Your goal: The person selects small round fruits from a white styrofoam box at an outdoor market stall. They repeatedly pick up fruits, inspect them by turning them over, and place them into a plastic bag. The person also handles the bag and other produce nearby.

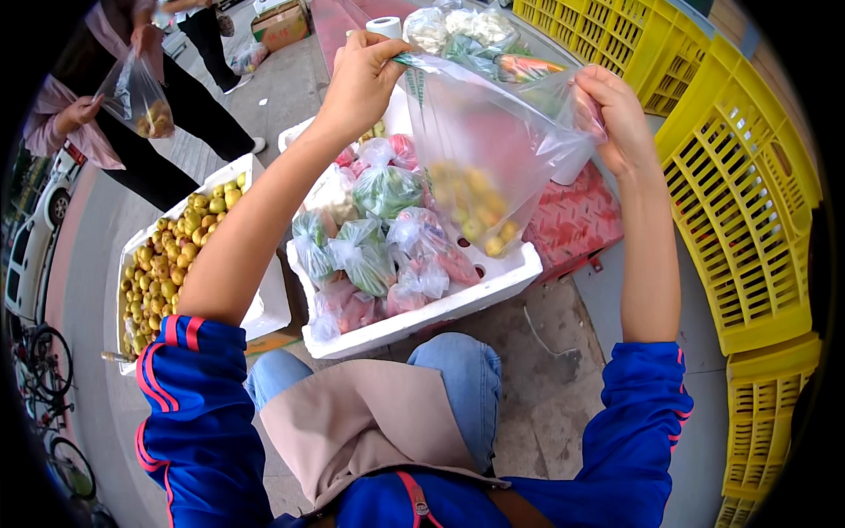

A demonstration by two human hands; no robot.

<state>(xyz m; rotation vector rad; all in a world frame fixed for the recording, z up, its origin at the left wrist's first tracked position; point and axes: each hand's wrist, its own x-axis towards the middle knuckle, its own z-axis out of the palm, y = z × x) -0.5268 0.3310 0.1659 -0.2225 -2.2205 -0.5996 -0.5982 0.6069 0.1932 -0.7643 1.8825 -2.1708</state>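
Observation:
A clear plastic bag [482,125] hangs stretched between my two hands. My left hand [363,86] pinches its upper left corner, where a green strip shows. On the other side, my right hand [610,112] grips the bunched plastic. Several small yellow-green fruits [472,198] lie in the bottom of the bag. Below it stands a white foam box [422,327] with tied bags of produce, among them a bag of leafy greens [386,191] and a bag of pink-red produce [343,307].
A foam box of small yellow-brown fruits [165,264] stands at left. Yellow plastic crates [739,218] line the right side. Behind are a red metal platform [581,211], bagged vegetables [462,33] and a plastic roll [384,28]. A person at upper left holds a bag of fruit [142,109].

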